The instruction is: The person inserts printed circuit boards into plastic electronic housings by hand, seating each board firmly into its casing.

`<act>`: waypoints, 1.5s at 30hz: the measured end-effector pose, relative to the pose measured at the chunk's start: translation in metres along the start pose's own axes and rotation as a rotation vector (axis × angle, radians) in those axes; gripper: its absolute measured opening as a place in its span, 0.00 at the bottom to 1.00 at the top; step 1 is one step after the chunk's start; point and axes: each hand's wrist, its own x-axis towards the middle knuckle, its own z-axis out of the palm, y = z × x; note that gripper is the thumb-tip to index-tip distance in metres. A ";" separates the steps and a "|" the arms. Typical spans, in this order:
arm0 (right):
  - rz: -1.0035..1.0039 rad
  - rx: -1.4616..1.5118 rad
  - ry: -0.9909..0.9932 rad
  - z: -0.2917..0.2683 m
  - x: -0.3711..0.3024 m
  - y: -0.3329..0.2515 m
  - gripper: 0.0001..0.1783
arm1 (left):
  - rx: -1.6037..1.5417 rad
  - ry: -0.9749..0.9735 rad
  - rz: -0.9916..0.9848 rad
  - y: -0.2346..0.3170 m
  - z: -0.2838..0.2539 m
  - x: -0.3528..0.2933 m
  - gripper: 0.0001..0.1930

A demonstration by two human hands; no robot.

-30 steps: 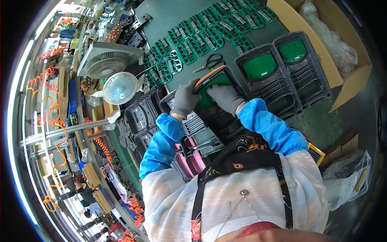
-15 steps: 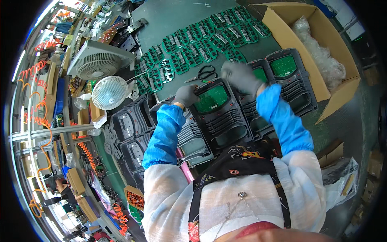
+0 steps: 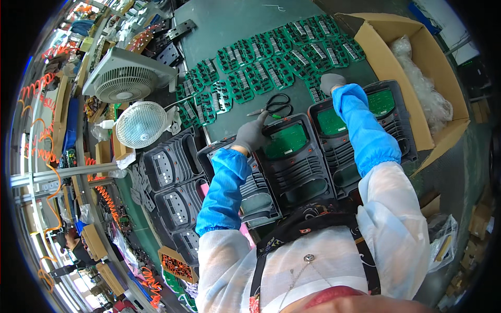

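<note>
Casing (image 3: 295, 175) lies near left hand (image 3: 251, 136), circuit board (image 3: 314, 90) near right hand (image 3: 331, 82)

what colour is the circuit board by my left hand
The circuit board is green, clearest in the head view.

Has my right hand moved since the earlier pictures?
Yes. Your gloved right hand has moved forward and rightward, judged against the black-handled scissors.

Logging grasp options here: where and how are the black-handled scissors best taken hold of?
The scissors are probably best gripped by the handle loops, coming from the right: they lie flat, loops rightward, blades pointing left, close to the gloved left hand.
</note>
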 end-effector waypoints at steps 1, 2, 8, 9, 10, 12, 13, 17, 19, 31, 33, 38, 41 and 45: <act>-0.027 -0.030 -0.003 -0.005 -0.002 -0.002 0.15 | -0.010 0.001 -0.008 -0.003 0.000 -0.003 0.48; -0.054 -0.061 -0.005 -0.009 -0.004 -0.005 0.15 | -0.059 0.073 0.028 -0.007 -0.001 -0.008 0.46; -0.038 -0.076 0.042 -0.021 0.007 0.028 0.14 | -0.129 0.389 0.040 0.007 -0.022 -0.028 0.36; -0.033 -0.097 0.071 -0.025 0.006 0.028 0.14 | -0.147 0.434 0.056 0.008 -0.023 -0.032 0.35; -0.028 -0.117 0.101 -0.028 0.004 0.028 0.14 | -0.165 0.480 0.071 0.012 -0.024 -0.036 0.34; -0.046 -0.119 0.166 -0.038 0.002 0.030 0.13 | -0.164 0.512 0.081 0.026 -0.026 -0.047 0.33; -0.092 -0.135 0.206 -0.048 0.002 0.033 0.12 | -0.169 0.531 0.098 0.032 -0.027 -0.052 0.32; -0.388 -0.250 0.465 -0.102 -0.026 0.011 0.10 | -0.456 0.606 0.072 0.044 -0.021 -0.073 0.34; -0.565 -0.273 0.574 -0.137 -0.078 -0.022 0.10 | -0.823 0.602 0.022 0.068 -0.021 -0.083 0.36; -1.297 0.105 0.605 -0.078 -0.259 -0.084 0.29 | -2.028 0.481 0.036 0.108 0.060 -0.141 0.26; -1.323 0.080 0.696 -0.056 -0.278 -0.079 0.29 | -2.202 0.539 -0.125 0.107 0.065 -0.159 0.21; -1.233 -0.169 0.839 -0.004 -0.276 -0.090 0.20 | -2.092 0.386 -0.228 0.072 0.083 -0.178 0.24; -1.158 -0.011 0.922 0.002 -0.267 -0.102 0.18 | -1.722 0.392 -0.608 0.041 0.060 -0.189 0.31; -1.110 0.215 0.764 0.011 -0.272 -0.133 0.19 | -0.586 0.723 -0.406 -0.065 0.045 -0.186 0.30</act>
